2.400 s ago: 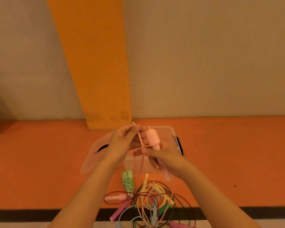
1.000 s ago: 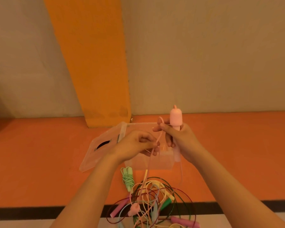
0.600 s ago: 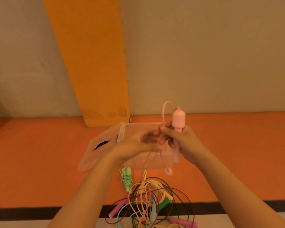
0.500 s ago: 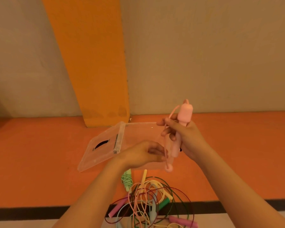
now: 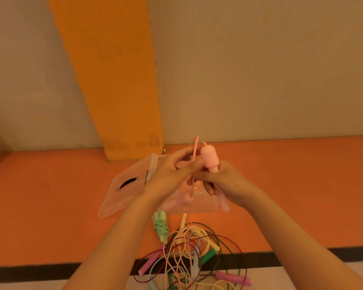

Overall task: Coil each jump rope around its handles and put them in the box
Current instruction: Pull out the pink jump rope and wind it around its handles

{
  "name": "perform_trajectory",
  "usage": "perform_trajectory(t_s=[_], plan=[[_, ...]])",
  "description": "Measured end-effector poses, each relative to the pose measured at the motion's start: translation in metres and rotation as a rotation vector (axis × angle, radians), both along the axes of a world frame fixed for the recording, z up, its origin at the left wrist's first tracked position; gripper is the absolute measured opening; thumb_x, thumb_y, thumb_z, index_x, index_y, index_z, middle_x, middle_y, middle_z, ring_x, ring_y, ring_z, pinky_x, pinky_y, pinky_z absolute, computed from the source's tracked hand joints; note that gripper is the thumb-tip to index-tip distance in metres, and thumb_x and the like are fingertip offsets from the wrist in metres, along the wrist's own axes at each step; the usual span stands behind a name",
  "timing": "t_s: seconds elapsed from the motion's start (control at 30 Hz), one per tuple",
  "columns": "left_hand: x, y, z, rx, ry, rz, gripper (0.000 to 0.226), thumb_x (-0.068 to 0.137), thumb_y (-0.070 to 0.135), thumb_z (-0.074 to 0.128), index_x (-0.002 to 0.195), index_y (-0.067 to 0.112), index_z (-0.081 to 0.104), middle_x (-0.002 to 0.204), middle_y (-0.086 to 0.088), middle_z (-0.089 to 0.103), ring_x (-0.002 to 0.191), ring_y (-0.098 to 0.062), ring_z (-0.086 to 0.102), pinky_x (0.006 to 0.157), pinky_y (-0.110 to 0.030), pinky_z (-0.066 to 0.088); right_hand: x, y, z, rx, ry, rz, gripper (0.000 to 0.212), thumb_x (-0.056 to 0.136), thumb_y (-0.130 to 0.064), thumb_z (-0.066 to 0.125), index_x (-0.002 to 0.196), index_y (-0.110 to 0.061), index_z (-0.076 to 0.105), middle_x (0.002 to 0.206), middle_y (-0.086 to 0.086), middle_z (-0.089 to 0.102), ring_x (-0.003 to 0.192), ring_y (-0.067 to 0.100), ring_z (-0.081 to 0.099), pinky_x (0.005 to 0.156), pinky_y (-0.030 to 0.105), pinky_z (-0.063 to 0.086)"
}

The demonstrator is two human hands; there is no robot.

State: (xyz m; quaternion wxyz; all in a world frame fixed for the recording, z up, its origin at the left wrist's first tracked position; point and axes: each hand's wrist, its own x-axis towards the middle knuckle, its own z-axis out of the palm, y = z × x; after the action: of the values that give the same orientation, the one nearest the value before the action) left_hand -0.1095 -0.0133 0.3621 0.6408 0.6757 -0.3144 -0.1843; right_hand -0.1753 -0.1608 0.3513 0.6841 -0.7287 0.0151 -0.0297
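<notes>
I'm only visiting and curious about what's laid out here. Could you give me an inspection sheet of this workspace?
Surface: orange floor, black stripe along the near edge.
Job's things: clear box, its lid open to one side; coiled green rope in front of it; loose tangle of ropes nearer the camera.
Clutter: nothing seen.
Hands: right hand grips the pink handle; left hand pinches the pink cord.
Cables: nothing seen.
Surroundings: beige wall, orange pillar.
</notes>
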Motion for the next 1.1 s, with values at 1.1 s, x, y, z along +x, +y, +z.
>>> perform_trajectory(t_s=[1.1], plan=[[-0.019, -0.004, 0.005, -0.172, 0.48, -0.04, 0.025, 0.087, 0.048, 0.049, 0.105, 0.034, 0.058, 0.094, 0.004, 0.075, 0.089, -0.009, 0.071, 0.075, -0.033, 0.059, -0.001, 0.028, 0.011, -0.102, -0.044, -0.074, 0.018, 0.098, -0.033, 0.045, 0.109, -0.041, 0.033, 0.093, -0.026, 0.042, 0.071, -0.031, 0.048, 0.058, -0.001, 0.04]])
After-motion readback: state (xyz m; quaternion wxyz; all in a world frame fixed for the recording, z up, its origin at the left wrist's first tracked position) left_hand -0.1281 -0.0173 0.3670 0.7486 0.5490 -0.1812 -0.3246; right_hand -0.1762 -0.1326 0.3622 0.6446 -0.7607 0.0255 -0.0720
